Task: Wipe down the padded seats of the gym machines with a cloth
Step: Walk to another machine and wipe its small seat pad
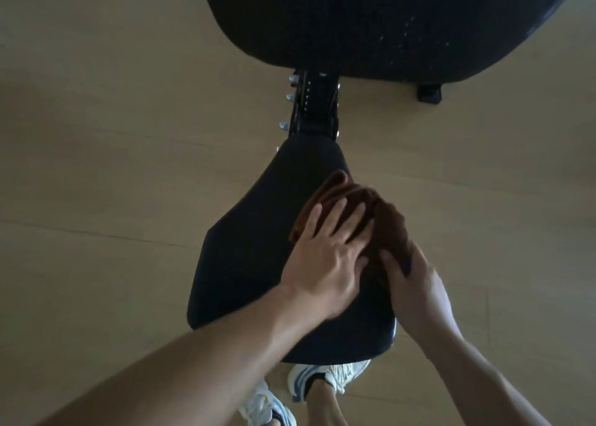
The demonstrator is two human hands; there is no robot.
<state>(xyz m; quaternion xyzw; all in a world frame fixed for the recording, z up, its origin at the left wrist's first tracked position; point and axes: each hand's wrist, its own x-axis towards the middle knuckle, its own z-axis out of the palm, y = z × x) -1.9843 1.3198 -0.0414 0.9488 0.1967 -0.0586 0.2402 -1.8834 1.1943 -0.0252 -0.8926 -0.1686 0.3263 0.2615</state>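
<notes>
mid-wipe: brown cloth (pixel 358 209) on right half of black seat (pixel 251 264), left hand (pixel 325 261) pressing flat, right hand (pixel 416 283) grasping its edge; left half and back pad (pixel 371 22) likely still to do.

Head view, steeply downward, close above seat (pixel 258 264), perhaps slightly blurred.

A black seat with a brown cloth on it

The black padded seat (pixel 251 264) stands over a light wood floor (pixel 113 135). A crumpled brown cloth (pixel 354 200) lies on the seat's right side. Two white and blue shoes (pixel 325 377) stand on the floor.
</notes>
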